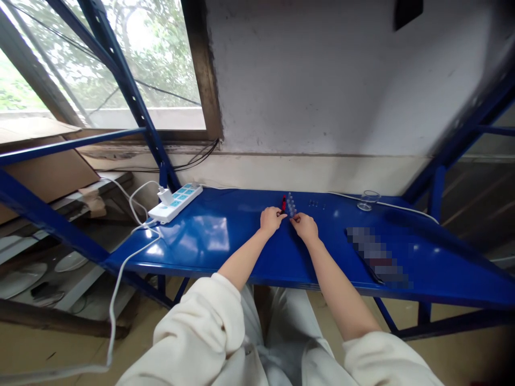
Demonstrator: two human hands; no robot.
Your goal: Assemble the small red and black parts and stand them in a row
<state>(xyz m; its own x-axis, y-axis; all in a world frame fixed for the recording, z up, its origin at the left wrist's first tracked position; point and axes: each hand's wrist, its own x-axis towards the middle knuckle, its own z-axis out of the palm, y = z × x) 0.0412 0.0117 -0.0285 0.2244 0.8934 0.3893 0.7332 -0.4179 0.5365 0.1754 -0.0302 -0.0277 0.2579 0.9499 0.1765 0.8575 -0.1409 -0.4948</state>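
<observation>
Both my hands rest on a blue metal shelf, close together near its middle. My left hand is curled, its fingertips pinched next to a small red object. My right hand is also curled, fingertips pinched at a short row of small clear vials standing just beyond both hands. What each pinch holds is too small to make out. A few tiny dark pieces lie on the shelf a little to the right of the vials.
A white power strip with a plugged charger and white cables lies at the shelf's back left. A small clear glass stands back right, a blurred flat item at right. Blue rack struts rise on both sides; wall behind.
</observation>
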